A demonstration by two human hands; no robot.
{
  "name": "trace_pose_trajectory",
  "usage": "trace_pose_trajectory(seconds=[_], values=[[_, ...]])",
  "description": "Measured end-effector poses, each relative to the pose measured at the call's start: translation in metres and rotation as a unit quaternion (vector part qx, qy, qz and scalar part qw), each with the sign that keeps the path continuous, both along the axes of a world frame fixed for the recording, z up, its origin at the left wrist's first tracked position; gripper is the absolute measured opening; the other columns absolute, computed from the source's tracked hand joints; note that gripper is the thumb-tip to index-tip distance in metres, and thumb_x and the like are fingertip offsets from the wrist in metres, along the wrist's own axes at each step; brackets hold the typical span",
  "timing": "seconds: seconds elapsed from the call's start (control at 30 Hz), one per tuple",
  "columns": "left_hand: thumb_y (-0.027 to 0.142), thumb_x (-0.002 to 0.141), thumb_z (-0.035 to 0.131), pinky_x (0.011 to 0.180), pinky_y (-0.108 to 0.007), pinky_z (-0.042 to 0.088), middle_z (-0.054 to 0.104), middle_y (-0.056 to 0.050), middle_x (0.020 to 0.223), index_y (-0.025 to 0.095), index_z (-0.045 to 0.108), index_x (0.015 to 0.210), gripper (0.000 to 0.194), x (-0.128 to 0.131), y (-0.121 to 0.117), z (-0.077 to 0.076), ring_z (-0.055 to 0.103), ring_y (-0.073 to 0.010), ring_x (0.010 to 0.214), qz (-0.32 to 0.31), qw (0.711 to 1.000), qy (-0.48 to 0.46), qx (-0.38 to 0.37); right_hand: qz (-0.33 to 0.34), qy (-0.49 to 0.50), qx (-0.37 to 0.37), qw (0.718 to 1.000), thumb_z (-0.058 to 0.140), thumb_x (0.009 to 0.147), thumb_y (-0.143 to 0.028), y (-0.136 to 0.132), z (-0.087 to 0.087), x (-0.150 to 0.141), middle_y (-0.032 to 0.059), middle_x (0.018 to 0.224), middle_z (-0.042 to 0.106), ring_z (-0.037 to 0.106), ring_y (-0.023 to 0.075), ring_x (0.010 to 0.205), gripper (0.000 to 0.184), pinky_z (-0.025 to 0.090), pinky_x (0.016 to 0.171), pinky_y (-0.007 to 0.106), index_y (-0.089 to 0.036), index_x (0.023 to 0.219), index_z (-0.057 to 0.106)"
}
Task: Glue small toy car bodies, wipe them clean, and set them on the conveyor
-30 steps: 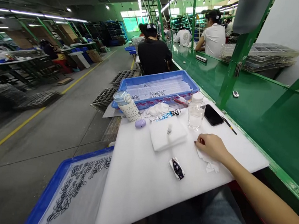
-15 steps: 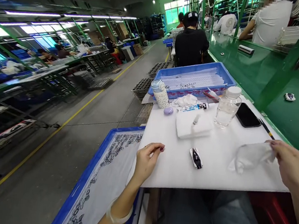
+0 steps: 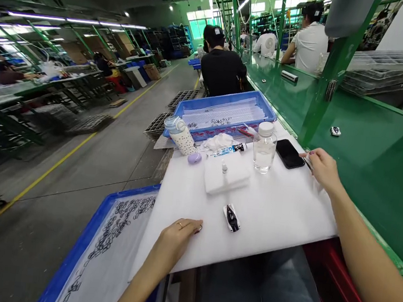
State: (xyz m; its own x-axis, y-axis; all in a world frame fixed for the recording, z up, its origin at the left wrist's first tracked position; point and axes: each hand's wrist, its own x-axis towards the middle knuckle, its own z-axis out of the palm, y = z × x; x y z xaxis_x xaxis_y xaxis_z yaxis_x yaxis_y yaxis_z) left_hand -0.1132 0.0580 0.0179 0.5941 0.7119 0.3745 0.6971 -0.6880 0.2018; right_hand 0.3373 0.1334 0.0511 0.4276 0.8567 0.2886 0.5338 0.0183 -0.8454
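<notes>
My left hand (image 3: 175, 238) rests low over the white tabletop (image 3: 182, 192), its thumb and fingers pinched together. At the fingertips is something tiny that I cannot make out. A small white-and-black toy car body (image 3: 232, 218) lies just right of it. My right hand (image 3: 324, 169) is at the far right edge, its fingers closed on a thin pen-like stick (image 3: 308, 162) beside the black phone (image 3: 289, 154). Part of a white cloth (image 3: 316, 185) shows under that hand.
A white foam block (image 3: 225, 177) carries a small vial. Behind it stand a clear bottle (image 3: 264, 150), a tube (image 3: 227, 150), a dotted drinking bottle (image 3: 183, 139) and a blue tray (image 3: 263, 107). Another blue tray (image 3: 88, 228) sits lower left; a green conveyor (image 3: 363, 187) runs right.
My right hand has let go of the white cloth and moved forward to the stick by the phone. My left hand has lowered towards the tabletop. The view has turned right.
</notes>
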Motion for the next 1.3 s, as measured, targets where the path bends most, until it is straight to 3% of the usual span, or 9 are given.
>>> trace_pose_trajectory(seconds=[0.13,0.3,0.53,0.63,0.73,0.83,0.93,1.1,1.3], values=[[0.01,0.091,0.044,0.063,-0.026,0.06,0.074,-0.003,0.082,0.023,0.074,0.092,0.032,-0.003,0.012,0.001,0.071,-0.0168,0.071,-0.002,0.999,-0.003,-0.036,0.019,-0.054,-0.041,0.998,0.047,0.083,-0.032,0.015,-0.014,0.006,0.0071,0.099,0.075,0.046,0.0134,0.053,0.018,0.031,0.055,0.03,-0.022,0.07,0.052],[0.013,0.09,0.049,0.063,-0.026,0.059,0.074,-0.004,0.082,0.022,0.074,0.088,0.026,0.001,0.02,0.008,0.07,-0.0175,0.072,-0.022,0.998,0.018,-0.057,-0.007,-0.041,-0.016,0.999,0.047,0.083,-0.031,0.008,-0.014,0.003,0.0066,0.1,0.075,0.044,0.0129,0.053,0.016,0.031,0.054,0.028,-0.021,0.076,0.057],[0.028,0.085,0.067,0.071,-0.029,0.06,0.076,-0.004,0.086,0.023,0.076,0.09,0.012,0.003,0.004,0.011,0.071,-0.0195,0.075,0.041,0.984,-0.15,-0.088,-0.024,0.258,0.096,0.961,0.054,0.086,-0.042,-0.039,0.005,-0.007,0.0025,0.076,0.067,0.029,0.0085,0.042,0.026,0.022,0.04,0.027,-0.022,0.072,0.046],[0.032,0.077,0.076,0.072,-0.027,0.061,0.077,-0.005,0.085,0.022,0.078,0.086,0.014,0.024,-0.015,0.004,0.071,-0.0186,0.074,0.146,0.907,-0.352,-0.179,0.014,0.28,0.083,0.956,0.064,0.083,-0.045,-0.065,0.003,-0.028,0.0005,0.066,0.06,0.03,0.0072,0.042,0.027,0.023,0.041,0.026,-0.022,0.077,0.051],[0.039,0.066,0.085,0.071,-0.022,0.061,0.077,-0.007,0.081,0.02,0.079,0.082,0.026,0.063,-0.03,0.001,0.072,-0.0164,0.073,0.2,0.74,-0.564,-0.307,0.112,0.275,0.03,0.955,0.073,0.076,-0.041,-0.086,-0.001,-0.065,0.0022,0.073,0.063,0.05,0.0105,0.055,0.028,0.034,0.046,0.023,-0.02,0.08,0.055],[0.044,0.053,0.092,0.061,-0.017,0.058,0.076,-0.006,0.074,0.018,0.079,0.075,0.037,0.103,-0.038,0.004,0.069,-0.012,0.063,0.182,0.57,-0.69,-0.407,0.251,0.303,-0.065,0.917,0.068,0.084,-0.043,-0.101,-0.005,-0.106,0.0039,0.084,0.069,0.057,0.0106,0.058,0.029,0.037,0.047,0.021,-0.02,0.084,0.051],[0.042,0.049,0.095,0.059,-0.013,0.056,0.073,-0.004,0.069,0.017,0.078,0.071,0.037,0.124,-0.04,0.008,0.067,-0.0087,0.06,0.154,0.466,-0.74,-0.46,0.31,0.31,-0.116,0.891,0.065,0.088,-0.042,-0.112,-0.009,-0.139,0.0004,0.075,0.068,0.05,0.0074,0.047,0.026,0.037,0.045,0.021,-0.02,0.085,0.052],[0.037,0.054,0.094,0.062,-0.016,0.057,0.074,-0.003,0.068,0.017,0.078,0.074,0.032,0.126,-0.041,0.005,0.068,-0.0093,0.061,0.1,0.434,-0.758,-0.477,0.3,0.133,0.021,0.944,0.066,0.09,-0.029,-0.119,-0.016,-0.167,-0.0005,0.065,0.064,0.058,0.0106,0.057,0.011,0.044,0.053,0.02,-0.018,0.085,0.067],[0.035,0.056,0.093,0.063,-0.02,0.057,0.074,-0.003,0.068,0.018,0.078,0.073,0.029,0.126,-0.041,0.002,0.068,-0.011,0.062,0.086,0.428,-0.764,-0.476,0.318,-0.039,0.203,0.925,0.053,0.093,-0.011,-0.116,-0.011,-0.186,0.0061,0.087,0.065,0.061,0.0111,0.067,0.023,0.049,0.056,0.021,-0.019,0.109,0.068]])
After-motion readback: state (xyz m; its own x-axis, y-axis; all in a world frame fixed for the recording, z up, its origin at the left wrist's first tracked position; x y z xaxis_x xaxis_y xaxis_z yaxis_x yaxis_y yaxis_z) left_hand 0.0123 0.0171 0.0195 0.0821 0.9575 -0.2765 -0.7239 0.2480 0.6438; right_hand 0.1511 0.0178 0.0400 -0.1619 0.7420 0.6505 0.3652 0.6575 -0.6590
